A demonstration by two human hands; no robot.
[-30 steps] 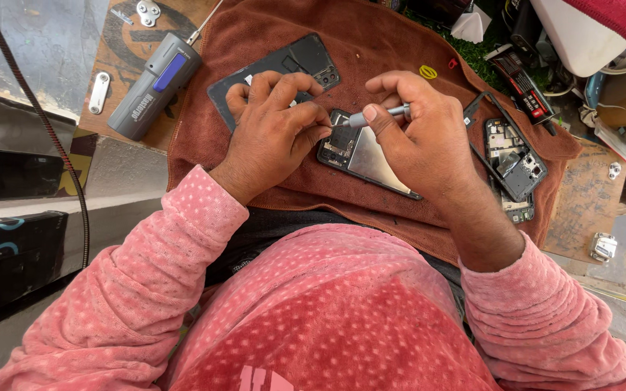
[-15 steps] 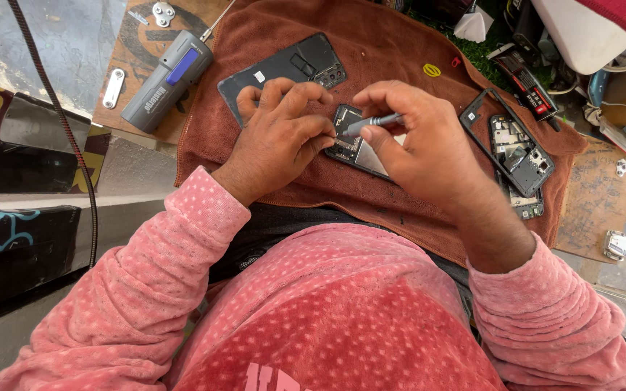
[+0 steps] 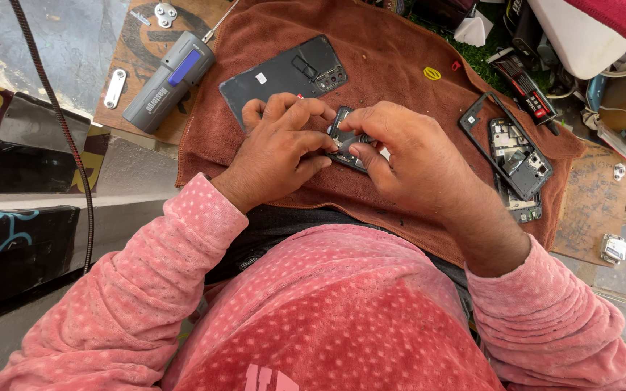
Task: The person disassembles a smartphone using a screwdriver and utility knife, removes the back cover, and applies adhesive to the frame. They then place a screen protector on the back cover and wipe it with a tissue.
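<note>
1. My left hand (image 3: pixel 280 148) presses its fingers closed on the opened phone (image 3: pixel 345 137), flat on the nubbly brown towel (image 3: pixel 400 65).
2. My right hand (image 3: pixel 400 156) pinches a slim metal tool (image 3: pixel 356 140) against the phone's dark insides.
3. A glossy black back cover (image 3: pixel 284 76) lies just beyond.

Wooden bench top (image 3: pixel 588 210) draped with brown towel (image 3: pixel 393 43); on the towel, dark phone back cover (image 3: pixel 280 76) near its middle, opened phone frame (image 3: pixel 512 156) toward its right edge, small yellow ring (image 3: pixel 432 73) between; grey handheld tool (image 3: pixel 168 81) left of the towel
</note>
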